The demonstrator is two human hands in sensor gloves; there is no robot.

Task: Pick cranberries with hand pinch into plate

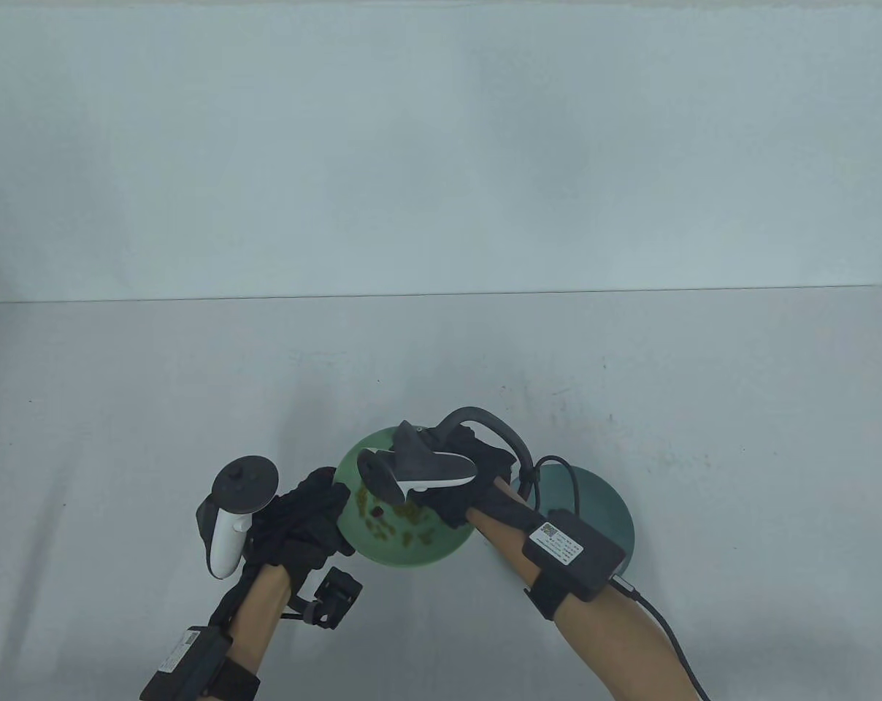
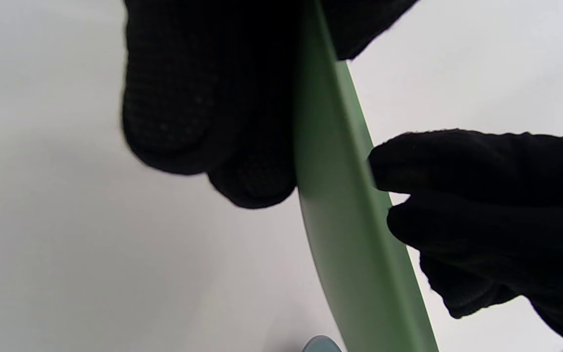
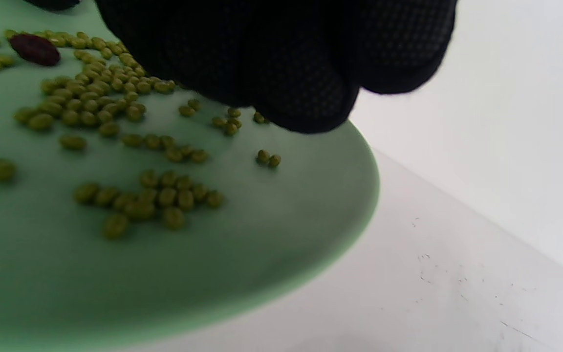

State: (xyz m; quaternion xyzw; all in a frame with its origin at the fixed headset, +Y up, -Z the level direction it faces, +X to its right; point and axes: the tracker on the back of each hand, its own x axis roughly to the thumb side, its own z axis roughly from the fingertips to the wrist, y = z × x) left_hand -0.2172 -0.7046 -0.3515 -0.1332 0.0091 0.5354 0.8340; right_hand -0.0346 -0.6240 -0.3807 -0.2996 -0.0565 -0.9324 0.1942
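A light green plate near the table's front holds several small green beans and one dark red cranberry, which also shows in the table view. My left hand grips the plate's left rim; in the left wrist view the fingers lie on one side of the rim and more gloved fingers on the other. My right hand hovers over the plate, its fingers bunched above the beans, right of the cranberry. Whether they hold anything is hidden.
A dark teal plate lies right of the green one, partly under my right forearm. Its contents do not show. The white table ends at a pale back wall.
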